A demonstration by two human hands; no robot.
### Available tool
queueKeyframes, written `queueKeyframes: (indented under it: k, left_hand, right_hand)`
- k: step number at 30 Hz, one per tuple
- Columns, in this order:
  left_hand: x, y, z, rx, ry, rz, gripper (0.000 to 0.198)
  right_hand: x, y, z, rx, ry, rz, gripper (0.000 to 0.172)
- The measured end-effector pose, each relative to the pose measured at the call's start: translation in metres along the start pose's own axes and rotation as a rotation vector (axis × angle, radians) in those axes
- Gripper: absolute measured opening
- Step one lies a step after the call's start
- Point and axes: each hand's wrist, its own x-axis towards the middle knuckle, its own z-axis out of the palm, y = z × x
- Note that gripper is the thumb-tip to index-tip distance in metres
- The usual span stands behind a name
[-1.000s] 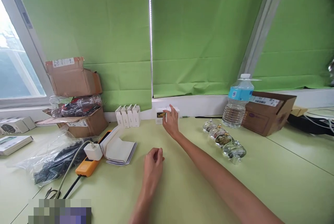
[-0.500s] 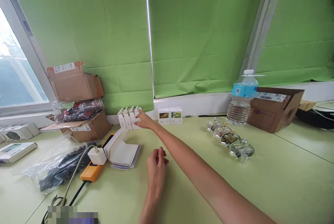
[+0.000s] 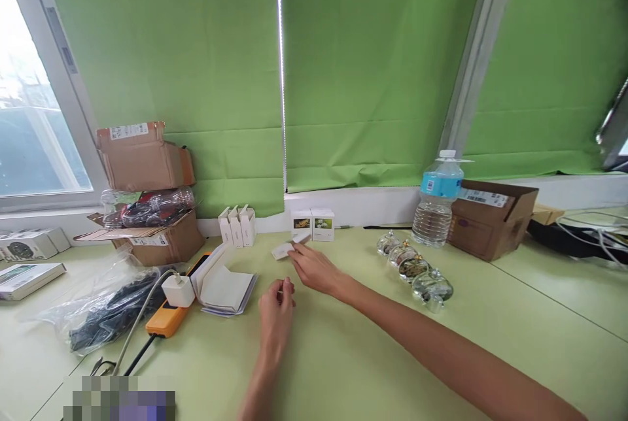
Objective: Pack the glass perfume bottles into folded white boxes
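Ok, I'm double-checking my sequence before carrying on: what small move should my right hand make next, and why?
I'd probably have your right hand stand the small white carton upright beside the printed boxes. It lies flat right by your fingertips, while those boxes stand upright just beyond it, so this looks like the nearest easy move.

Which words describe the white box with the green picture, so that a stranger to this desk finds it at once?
At the back of the pale green desk, left of the water bottle, two small white boxes stand side by side. Take the right one: its front shows white flowers on green; its neighbour's picture is dark and yellow.
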Motion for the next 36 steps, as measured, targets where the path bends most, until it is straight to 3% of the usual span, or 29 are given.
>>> queueKeyframes:
  k: [3,7,11,17,23,25,28,36]
  left_hand:
    - [-0.003,0.004,-0.002,0.1,0.024,0.069,0.047]
    - [-0.007,0.01,-0.002,0.252,0.051,0.172,0.033]
    - [-0.008,0.018,-0.011,0.408,0.083,0.297,0.025]
    - [0.002,0.029,-0.055,0.639,0.236,0.402,0.027]
    - [0.006,0.022,-0.096,0.985,0.482,0.329,0.038]
    - [0.006,0.017,-0.1,1.14,0.517,0.294,0.038]
    - [0.004,0.012,-0.099,1.247,0.474,0.278,0.04]
    - [0.005,0.009,-0.099,1.278,0.419,0.259,0.043]
  right_hand:
    - [-0.068,0.002,-0.02,-0.048,0.017,-0.031,0.031]
    - [-0.149,0.002,-0.044,-0.214,0.191,-0.149,0.036]
    - [-0.188,-0.002,-0.061,-0.193,0.257,-0.115,0.039]
    - [-0.192,-0.006,-0.069,-0.122,0.319,-0.083,0.036]
    - [-0.194,-0.01,-0.064,-0.067,0.27,-0.072,0.033]
    - [-0.196,-0.012,-0.062,-0.067,0.262,-0.061,0.033]
    - [-0.196,-0.013,-0.061,-0.057,0.278,-0.044,0.034]
    - [-0.198,-0.009,-0.062,-0.046,0.338,-0.07,0.033]
